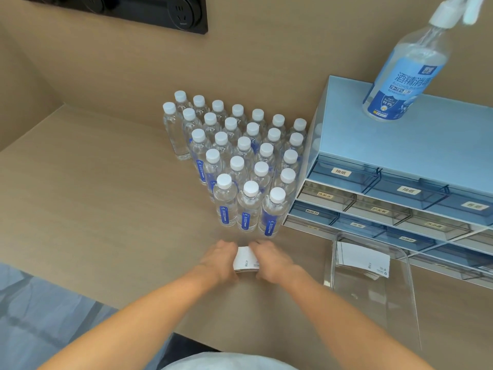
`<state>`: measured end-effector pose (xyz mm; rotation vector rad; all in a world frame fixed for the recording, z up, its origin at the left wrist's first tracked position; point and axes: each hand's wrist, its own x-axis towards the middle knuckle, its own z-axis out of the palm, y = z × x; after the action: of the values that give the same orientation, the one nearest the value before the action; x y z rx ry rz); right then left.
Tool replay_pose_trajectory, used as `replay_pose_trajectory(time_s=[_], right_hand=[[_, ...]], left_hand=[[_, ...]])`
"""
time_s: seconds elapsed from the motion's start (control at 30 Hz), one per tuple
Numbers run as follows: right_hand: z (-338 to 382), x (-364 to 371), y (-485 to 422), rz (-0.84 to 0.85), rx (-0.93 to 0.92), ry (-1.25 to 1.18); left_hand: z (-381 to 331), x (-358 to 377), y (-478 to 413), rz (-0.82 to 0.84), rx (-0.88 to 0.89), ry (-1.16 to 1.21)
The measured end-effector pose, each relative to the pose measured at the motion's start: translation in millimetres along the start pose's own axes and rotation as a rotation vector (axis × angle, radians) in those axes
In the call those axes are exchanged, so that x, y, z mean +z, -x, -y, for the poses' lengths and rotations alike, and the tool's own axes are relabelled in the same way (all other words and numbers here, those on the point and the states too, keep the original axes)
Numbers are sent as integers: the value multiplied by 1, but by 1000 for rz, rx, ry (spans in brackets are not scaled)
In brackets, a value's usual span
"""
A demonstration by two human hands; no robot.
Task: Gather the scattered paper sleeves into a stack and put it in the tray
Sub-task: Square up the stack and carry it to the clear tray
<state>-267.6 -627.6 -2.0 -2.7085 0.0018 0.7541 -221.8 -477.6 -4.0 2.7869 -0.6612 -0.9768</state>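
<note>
A small stack of white paper sleeves [246, 260] rests on the wooden table, just in front of the water bottles. My left hand [220, 259] presses against its left side and my right hand [272, 259] against its right side, so the stack is held between both. To the right stands a clear plastic tray [373, 303], and another pile of white sleeves [362, 259] lies at its far end. The stack's lower edges are partly hidden by my fingers.
Several small water bottles [237, 161] with white caps stand in rows right behind my hands. A blue drawer organiser [400, 166] sits at the right, with a spray bottle of disinfectant [405, 73] on top. A black socket panel [149, 9] is on the wall.
</note>
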Motion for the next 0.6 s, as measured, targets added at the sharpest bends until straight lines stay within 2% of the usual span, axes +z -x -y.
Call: replay_pose_trajectory(time_s=[0.13, 0.3, 0.6], right_hand=[[-2, 2, -2, -56, 7, 22], [-3, 2, 0, -38, 19, 35], [-1, 20, 9, -147, 49, 18]], left_hand=[[2, 5, -4, -55, -13, -49], [-1, 9, -7, -65, 18, -142], [4, 7, -2, -91, 112, -122]])
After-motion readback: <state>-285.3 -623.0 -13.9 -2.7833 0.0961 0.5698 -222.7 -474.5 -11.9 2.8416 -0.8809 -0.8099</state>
